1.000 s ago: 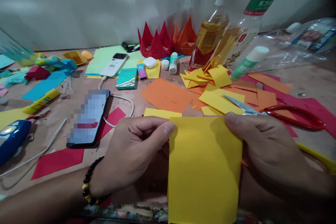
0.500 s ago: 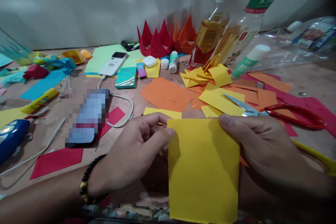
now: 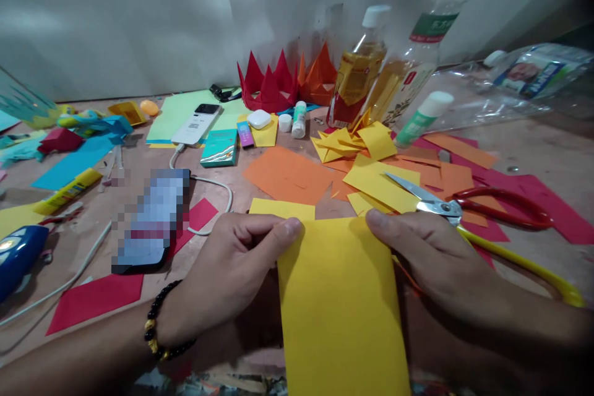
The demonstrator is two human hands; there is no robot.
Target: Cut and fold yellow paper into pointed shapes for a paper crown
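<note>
Messy table (image 3: 557, 154) against pale wall (image 3: 162, 18); yellow paper (image 3: 341, 309) in both my hands.

Paper sits right in front of me at the table's near edge, between left hand (image 3: 241, 266) and right hand (image 3: 431, 260). Left thumb and forefinger pinch its far left corner; right thumb presses flat near the far right corner, fingers behind mostly hidden, can't tell their spread. Long axis runs from the far edge under my thumbs back toward my body, near end leaning slightly right and out of frame. Should handle light, fairly stiff, not slippery; likely creases or tears easily, so corners and edges look like the best hold. Scissors (image 3: 448, 209) lie just beyond my right hand, phone (image 3: 155, 219) left of my left.
</note>
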